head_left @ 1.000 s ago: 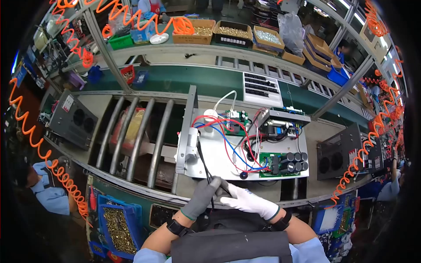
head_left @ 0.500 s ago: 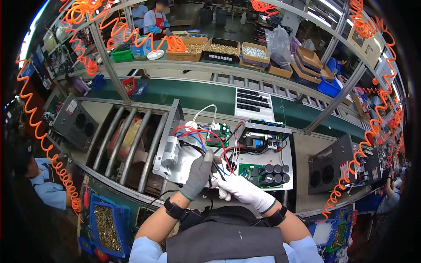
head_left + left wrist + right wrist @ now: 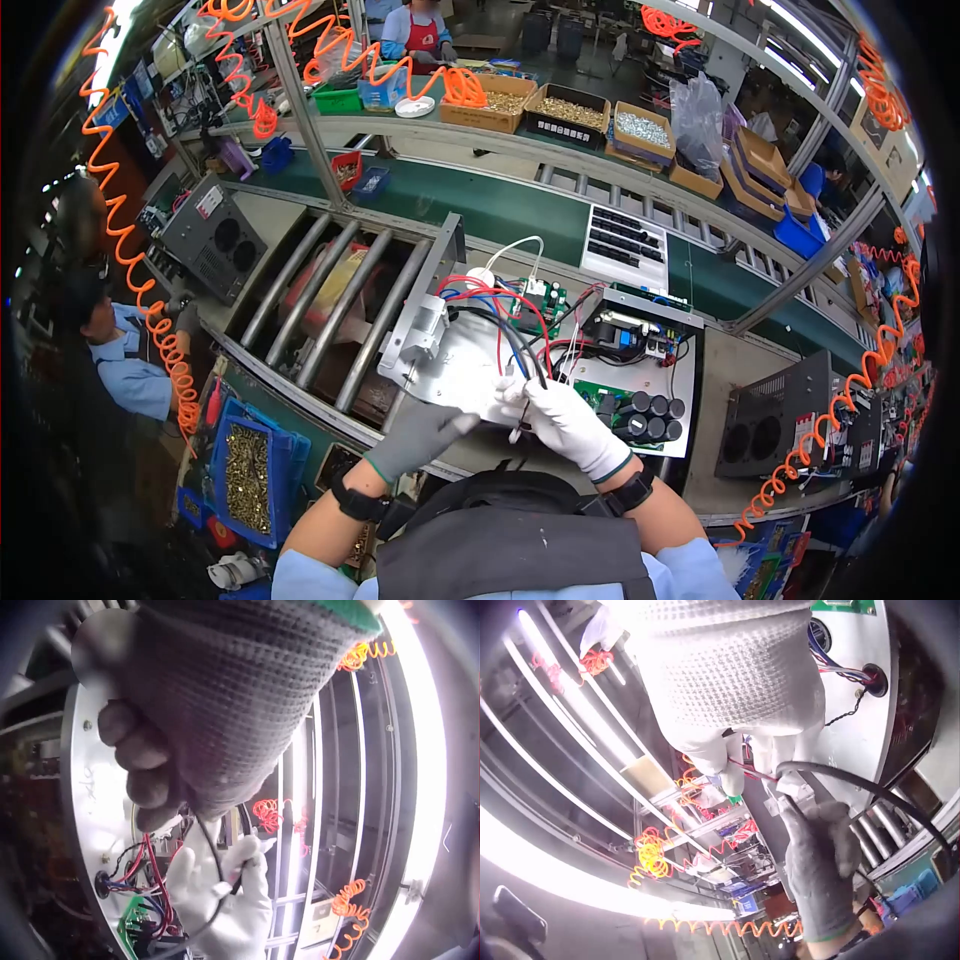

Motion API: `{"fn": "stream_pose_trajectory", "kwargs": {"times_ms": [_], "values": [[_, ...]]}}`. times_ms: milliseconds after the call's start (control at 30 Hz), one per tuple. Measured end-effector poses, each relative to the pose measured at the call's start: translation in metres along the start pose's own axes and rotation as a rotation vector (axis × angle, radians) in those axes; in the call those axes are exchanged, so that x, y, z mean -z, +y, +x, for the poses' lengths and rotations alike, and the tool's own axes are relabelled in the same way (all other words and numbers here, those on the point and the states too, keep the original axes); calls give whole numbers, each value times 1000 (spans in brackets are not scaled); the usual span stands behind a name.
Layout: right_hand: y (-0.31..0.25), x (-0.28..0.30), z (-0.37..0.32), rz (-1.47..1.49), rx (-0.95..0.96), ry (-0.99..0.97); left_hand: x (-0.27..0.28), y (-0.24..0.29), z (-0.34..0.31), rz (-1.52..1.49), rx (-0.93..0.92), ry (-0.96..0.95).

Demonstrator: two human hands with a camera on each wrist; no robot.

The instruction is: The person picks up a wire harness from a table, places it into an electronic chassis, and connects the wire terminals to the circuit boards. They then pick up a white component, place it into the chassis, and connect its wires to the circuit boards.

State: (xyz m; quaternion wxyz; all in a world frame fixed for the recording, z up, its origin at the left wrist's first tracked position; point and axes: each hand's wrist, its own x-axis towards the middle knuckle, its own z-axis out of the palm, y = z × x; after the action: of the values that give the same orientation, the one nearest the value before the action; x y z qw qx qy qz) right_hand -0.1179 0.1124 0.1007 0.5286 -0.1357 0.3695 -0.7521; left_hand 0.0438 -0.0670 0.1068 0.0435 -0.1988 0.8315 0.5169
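My right hand (image 3: 575, 425), in a white glove, holds a black cable (image 3: 520, 350) over the front of a white metal chassis plate (image 3: 465, 365). A small white piece on the cable (image 3: 789, 784) shows below its fingers in the right wrist view. To the left, my left hand (image 3: 420, 440), in a grey glove, is apart from the right hand, its fingers loosely bent towards the cable. Red and blue wires (image 3: 490, 292) run across the plate to a green circuit board (image 3: 540, 300). Black capacitors (image 3: 640, 415) stand on another board near my right hand.
Steel rollers (image 3: 345, 310) lie left of the chassis. A grey fan unit (image 3: 215, 240) stands at far left, another (image 3: 770, 415) at right. Behind is a green belt (image 3: 480, 210) with a white tray (image 3: 625, 250) of black parts. A blue bin (image 3: 248, 475) of brass parts sits front left.
Both hands first moved forward over the plate with the black cables. My left hand has since come off them and drawn back left, while the right keeps hold. The head view has shifted.
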Motion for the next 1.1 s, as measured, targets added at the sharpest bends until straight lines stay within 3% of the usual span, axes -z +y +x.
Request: {"fn": "stream_pose_trajectory", "kwargs": {"times_ms": [67,133,200,233,267,333,400,467,533,567,600,667,700,733,800,867,933,1000,1067,1100], "values": [[13,8,2,-25,-18,-119,7,-3,-13,568,-193,18],[0,-14,-3,-102,8,-117,17,-3,-18,587,-150,93],[-26,-52,-8,-718,-292,42,28,-5,-16,731,3,289],[-6,-35,2,-836,-3,-247,32,-5,-16,762,34,184],[2,-34,2,-859,-45,-304,35,-7,-19,763,25,187],[-18,-59,-3,-888,-316,-215,38,-8,-24,999,-250,154],[-37,-77,-7,-996,-495,-180,42,17,-25,869,-354,228],[-35,-69,-10,-994,-515,-255,40,50,-24,760,-784,412],[-48,-77,-19,-1182,-489,-420,30,51,-13,751,-855,267],[-58,-85,-23,-1218,-568,-432,27,43,-4,763,-834,209],[-59,-75,-30,-1269,-421,-435,26,40,-2,748,-831,240],[-70,-77,-37,-1288,-488,-382,28,35,0,816,-727,7],[-75,-82,-37,-1259,-579,-364,26,30,0,746,-798,78],[-77,-84,-37,-1250,-535,-386,26,26,0,737,-796,96],[-90,-85,-28,-1001,-618,-321,25,15,-2,581,-650,76],[-101,-88,-10,-1105,-229,-137,10,-21,-4,474,-603,215],[-102,-64,18,-1140,-123,17,-5,-49,-11,436,-242,412],[-96,-68,40,-1526,28,-14,-18,-62,-5,430,-145,462],[-73,-61,68,-1839,236,-303,-26,-61,1,419,-53,496],[-61,-67,83,-1999,189,-379,-30,-52,7,470,-25,444]]}}
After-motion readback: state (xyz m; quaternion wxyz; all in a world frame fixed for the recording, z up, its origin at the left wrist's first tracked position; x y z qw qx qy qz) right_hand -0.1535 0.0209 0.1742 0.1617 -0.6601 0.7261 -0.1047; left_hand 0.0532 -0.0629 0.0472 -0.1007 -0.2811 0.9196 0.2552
